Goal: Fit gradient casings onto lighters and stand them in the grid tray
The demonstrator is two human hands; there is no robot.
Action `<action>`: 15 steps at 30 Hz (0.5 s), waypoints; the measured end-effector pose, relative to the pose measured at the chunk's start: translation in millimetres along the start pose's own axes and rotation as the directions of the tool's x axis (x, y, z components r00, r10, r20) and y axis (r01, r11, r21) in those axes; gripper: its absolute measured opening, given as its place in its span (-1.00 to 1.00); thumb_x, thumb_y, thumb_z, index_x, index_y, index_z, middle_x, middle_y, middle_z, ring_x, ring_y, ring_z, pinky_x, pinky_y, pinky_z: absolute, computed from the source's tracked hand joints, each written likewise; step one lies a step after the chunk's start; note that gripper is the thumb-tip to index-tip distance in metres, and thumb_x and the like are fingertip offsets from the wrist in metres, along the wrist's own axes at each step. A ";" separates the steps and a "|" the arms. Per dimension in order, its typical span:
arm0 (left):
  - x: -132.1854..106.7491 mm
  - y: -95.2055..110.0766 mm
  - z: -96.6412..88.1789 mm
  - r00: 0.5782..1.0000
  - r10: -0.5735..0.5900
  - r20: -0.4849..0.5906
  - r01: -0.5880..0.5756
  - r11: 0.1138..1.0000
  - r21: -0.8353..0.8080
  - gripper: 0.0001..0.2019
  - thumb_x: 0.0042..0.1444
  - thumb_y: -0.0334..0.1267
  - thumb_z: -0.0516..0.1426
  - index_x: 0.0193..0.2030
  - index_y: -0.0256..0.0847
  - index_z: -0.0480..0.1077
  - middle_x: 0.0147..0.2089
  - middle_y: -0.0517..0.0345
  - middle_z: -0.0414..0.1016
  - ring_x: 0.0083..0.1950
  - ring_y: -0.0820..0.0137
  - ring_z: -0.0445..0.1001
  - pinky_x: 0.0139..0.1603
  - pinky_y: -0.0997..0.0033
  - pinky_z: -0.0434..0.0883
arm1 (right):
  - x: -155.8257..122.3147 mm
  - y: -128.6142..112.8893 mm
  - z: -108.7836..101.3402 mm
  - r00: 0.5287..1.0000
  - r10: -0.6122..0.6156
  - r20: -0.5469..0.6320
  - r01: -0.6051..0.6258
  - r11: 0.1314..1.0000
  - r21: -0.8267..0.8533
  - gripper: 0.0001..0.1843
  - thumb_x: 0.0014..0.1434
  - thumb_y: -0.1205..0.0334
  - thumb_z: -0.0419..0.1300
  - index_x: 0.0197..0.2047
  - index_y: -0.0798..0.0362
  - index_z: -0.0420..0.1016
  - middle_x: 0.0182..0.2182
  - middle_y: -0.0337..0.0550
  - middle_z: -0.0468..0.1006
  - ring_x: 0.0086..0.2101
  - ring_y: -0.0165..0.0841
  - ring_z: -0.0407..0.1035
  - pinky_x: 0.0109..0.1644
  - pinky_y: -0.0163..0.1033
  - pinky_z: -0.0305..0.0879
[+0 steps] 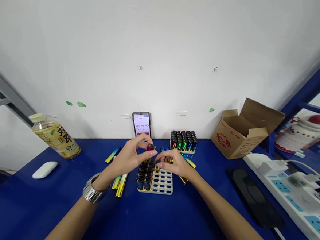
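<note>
My left hand (130,153), with a metal-banded watch (92,192) on its wrist, pinches a small black-topped shiny tube (150,147) with a reddish body above a white holed tray (168,189). Curled at the tray's back, my right hand (175,163) has its fingertips closed at a black-topped gold tube (156,167). The fingers partly hide that tube's top. Black-topped tubes (144,183) stand upright in the tray's left columns, while the holes on its right show bare.
Behind stands a full rack of black-topped tubes (183,141). Shiny strips (121,186) lie beside the tray. A phone (142,123) showing a timer leans on the wall. A bottle (55,136), white case (45,169), open carton (237,134), black phone (255,198) and power strip (289,195) surround the work area.
</note>
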State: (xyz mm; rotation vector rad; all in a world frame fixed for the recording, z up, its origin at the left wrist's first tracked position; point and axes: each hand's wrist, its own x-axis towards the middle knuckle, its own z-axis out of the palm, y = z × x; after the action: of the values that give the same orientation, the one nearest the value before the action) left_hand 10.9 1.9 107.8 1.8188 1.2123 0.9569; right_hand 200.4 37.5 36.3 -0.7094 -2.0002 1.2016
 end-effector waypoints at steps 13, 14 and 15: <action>-6.7 -12.6 30.4 0.922 0.265 0.282 -0.385 0.557 0.736 -0.87 0.11 -0.20 0.18 -0.37 -0.20 0.41 0.00 0.01 0.44 0.02 0.15 0.34 -0.09 0.14 0.28 | 2.0 10.3 -10.5 0.977 0.035 -0.211 0.006 0.982 0.189 -0.82 0.04 0.18 0.21 -0.42 0.14 0.51 -0.62 -0.28 0.39 -0.64 -0.49 0.24 -0.57 -0.38 0.17; -6.9 -13.4 31.1 0.912 0.283 0.297 -0.406 0.516 0.754 -0.86 0.13 -0.20 0.16 -0.37 -0.21 0.41 0.00 -0.01 0.45 0.01 0.15 0.35 -0.11 0.14 0.27 | 2.1 10.3 -10.9 0.976 0.036 -0.213 0.005 0.982 0.187 -0.83 0.04 0.19 0.21 -0.42 0.14 0.50 -0.62 -0.29 0.38 -0.64 -0.49 0.24 -0.57 -0.37 0.16; -7.3 -13.6 31.6 0.902 0.305 0.307 -0.424 0.479 0.769 -0.85 0.15 -0.20 0.15 -0.38 -0.21 0.42 -0.01 -0.02 0.45 -0.01 0.15 0.35 -0.11 0.14 0.25 | 2.2 10.1 -11.2 0.976 0.036 -0.215 0.004 0.982 0.187 -0.84 0.03 0.19 0.21 -0.43 0.13 0.50 -0.63 -0.29 0.38 -0.65 -0.49 0.24 -0.58 -0.37 0.16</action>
State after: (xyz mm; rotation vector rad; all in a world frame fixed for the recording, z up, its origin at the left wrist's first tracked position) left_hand 31.2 -6.5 80.3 2.9530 1.3208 0.4365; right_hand 208.9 49.2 31.6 -0.7303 -1.6814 1.2448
